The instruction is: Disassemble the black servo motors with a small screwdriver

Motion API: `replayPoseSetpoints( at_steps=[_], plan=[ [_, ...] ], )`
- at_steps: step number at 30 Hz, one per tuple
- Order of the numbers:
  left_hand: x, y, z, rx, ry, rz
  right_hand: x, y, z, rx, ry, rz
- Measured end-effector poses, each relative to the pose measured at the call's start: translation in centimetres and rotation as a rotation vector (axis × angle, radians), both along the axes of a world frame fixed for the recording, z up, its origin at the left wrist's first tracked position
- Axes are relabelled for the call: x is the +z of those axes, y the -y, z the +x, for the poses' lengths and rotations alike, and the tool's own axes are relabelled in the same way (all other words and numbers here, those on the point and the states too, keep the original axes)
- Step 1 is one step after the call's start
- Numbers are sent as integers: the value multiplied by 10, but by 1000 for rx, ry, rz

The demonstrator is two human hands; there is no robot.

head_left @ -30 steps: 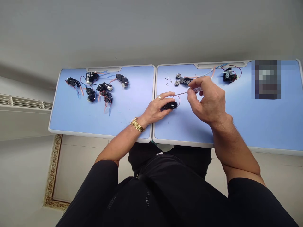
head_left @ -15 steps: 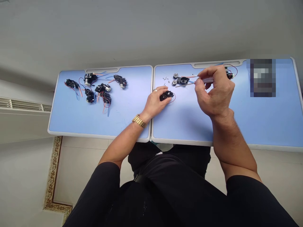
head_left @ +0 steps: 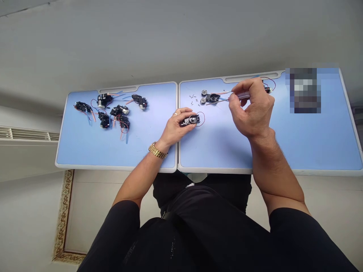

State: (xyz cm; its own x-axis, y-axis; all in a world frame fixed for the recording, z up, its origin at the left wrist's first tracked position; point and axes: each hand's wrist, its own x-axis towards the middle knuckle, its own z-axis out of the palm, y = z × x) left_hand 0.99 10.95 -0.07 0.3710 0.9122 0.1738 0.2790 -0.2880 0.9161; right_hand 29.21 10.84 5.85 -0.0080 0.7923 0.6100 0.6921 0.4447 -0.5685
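Observation:
My left hand [head_left: 173,129] grips a small black motor unit [head_left: 193,119] by its sides, just above the right-hand tabletop. A silver round part shows on its upper face, and a thin red wire loops from it. In my right hand [head_left: 252,110] is a screwdriver [head_left: 242,96] with a clear purplish handle, its shaft pointing left. Under the shaft lies an opened black housing half [head_left: 213,98]; whether the two touch I cannot tell. Two round metal gears [head_left: 204,92] sit at its left, and several tiny screws [head_left: 193,97] are scattered beyond them.
Several black motor units [head_left: 104,100] with blue and orange strips lie on the left blue table [head_left: 147,139]. Another unit [head_left: 267,89] is partly hidden behind my right hand. A blurred dark object [head_left: 304,92] is at the right. A seam divides the tables.
My left hand has turned the motor unit so its silver round part faces up. My right hand still holds the screwdriver in nearly the same place; the whole view has shifted slightly.

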Motion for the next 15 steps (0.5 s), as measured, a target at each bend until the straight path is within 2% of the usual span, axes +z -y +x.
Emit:
replayPoseSetpoints(
  at_steps=[7,15],
  plan=[
    [-1,2,3,-6,44,31,12,13,-6,84,-80,-12],
    [-1,2,3,-43,50,51,22,25,-15,222,8,41]
  ],
)
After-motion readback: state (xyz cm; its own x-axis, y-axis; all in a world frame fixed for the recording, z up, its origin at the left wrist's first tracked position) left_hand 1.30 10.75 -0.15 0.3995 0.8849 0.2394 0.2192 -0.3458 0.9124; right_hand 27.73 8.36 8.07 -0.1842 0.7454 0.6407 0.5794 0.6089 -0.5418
